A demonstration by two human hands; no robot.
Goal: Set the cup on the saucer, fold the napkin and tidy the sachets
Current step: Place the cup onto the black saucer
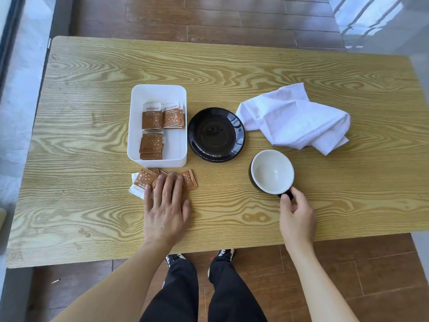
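Early going here: the cup (272, 175) stands on the table (92, 217) just near and right of the empty black saucer (216, 135), with the right hand (296, 214) pinching its dark handle, so the lift looks imminent but nothing is placed yet. The left hand (166, 205) lies flat, fingers straight, pressing on the loose sachets (145, 178) just near the white box (157, 94), which already holds several. The napkin (294, 119) lies crumpled, unfolded, far right, well clear of the cup's short path to the saucer.
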